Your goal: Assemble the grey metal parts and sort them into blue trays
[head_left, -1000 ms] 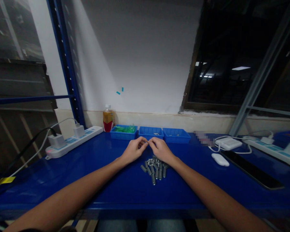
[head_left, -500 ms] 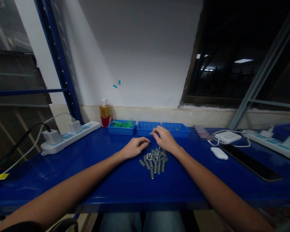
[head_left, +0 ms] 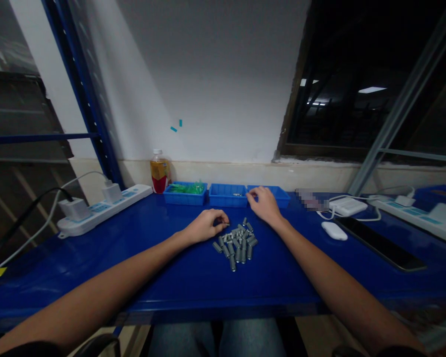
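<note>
On the blue table lies a loose pile of grey metal cylinders (head_left: 241,243), with smaller shiny metal pieces among them. My left hand (head_left: 207,226) rests at the pile's left edge, thumb and index finger closed on a small metal piece whose kind is too small to make out. Beyond the pile, my right hand (head_left: 265,204) is raised by the near edge of the right blue bin (head_left: 281,196), fingers bent and slightly apart, with nothing visible in them. Beside its fingertips stands the middle blue bin (head_left: 226,200), holding a few small metal pieces (head_left: 238,195).
A left blue bin (head_left: 186,199) holds green plastic pieces, near a bottle (head_left: 159,173) with a white cap. Power strips (head_left: 96,213) lie at both sides. At right are a white earbud case (head_left: 333,231), a black phone (head_left: 381,244) and a white charger (head_left: 347,206).
My right hand has moved right and slightly back from the middle bin, its fingers loosened from a pinch. My left hand's fingertips have closed in by the pile. The view has shifted slightly.
</note>
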